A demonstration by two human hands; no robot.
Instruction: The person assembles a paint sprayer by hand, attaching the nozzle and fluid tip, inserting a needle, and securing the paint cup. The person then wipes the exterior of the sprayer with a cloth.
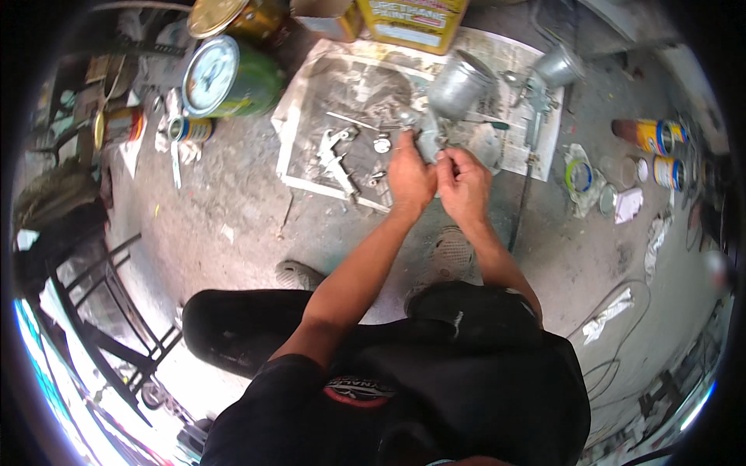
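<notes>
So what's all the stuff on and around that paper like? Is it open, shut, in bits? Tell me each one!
Left hand: fingers bent, close beside the right
Right hand: fingers curled, grip partly hidden
Spray gun body: lying down, no cup on it
Small round metal part: loose
Newspaper: spread out
Green paint can: lid on, it seems

The premises present as a paint workshop. The concrete floor (233,198) is stained and littered. 2 large round tins (260,85) stand near a yellow rectangular can (412,27); smaller tins (667,172) are grouped at the right. Newspaper (546,159), spread on the floor, carries metal spray-gun parts (334,159) and metal cups (460,84). A dark metal frame (85,332) is noted at the left.
</notes>
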